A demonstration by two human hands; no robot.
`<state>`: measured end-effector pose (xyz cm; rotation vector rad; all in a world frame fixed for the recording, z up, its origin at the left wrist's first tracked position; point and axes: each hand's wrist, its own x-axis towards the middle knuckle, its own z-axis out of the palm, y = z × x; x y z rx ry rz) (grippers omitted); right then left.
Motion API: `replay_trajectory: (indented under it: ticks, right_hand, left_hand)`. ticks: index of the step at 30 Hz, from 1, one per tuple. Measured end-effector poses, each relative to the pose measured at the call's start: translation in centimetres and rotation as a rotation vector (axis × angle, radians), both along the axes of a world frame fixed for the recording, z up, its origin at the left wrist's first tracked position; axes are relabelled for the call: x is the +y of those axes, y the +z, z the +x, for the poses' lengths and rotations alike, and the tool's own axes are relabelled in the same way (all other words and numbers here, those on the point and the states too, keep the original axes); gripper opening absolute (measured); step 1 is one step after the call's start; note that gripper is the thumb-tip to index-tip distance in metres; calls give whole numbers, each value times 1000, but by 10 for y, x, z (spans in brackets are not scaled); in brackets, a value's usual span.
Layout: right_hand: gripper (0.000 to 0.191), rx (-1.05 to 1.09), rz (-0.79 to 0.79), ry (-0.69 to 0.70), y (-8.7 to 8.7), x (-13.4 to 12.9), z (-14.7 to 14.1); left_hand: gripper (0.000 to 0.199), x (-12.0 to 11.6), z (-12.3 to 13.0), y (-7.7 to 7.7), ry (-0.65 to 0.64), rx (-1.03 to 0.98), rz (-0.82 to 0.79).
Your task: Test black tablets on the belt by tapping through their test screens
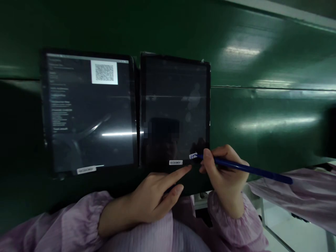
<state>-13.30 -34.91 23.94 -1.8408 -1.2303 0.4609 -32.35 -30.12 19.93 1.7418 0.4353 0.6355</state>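
Two dark tablets lie side by side on the green table. The left tablet [91, 105] is lit, with lines of text and a white code square [104, 72]. The screen of the right tablet [173, 105] is dark. My right hand [225, 171] grips a long blue pen [252, 169], its tip at a small white label [193, 156] with handwritten marks near that tablet's lower right corner. A barcode sticker [175, 162] is just left of the label. My left hand [160, 192] has its index finger stretched toward the tablet's lower edge, thumb apart, holding nothing.
Another barcode sticker [86, 170] is on the left tablet's lower edge. The green table [262, 108] has a seam running across it. A pink sleeve [301, 192] shows at the right edge, above a pale floor.
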Motion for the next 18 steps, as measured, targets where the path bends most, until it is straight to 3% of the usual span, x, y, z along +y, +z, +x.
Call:
replay_trajectory:
  ticks: [18]
  right_hand:
    - [31, 17, -65, -5, 4, 2, 0]
  left_hand:
    - [30, 2, -1, 2, -88, 66, -28]
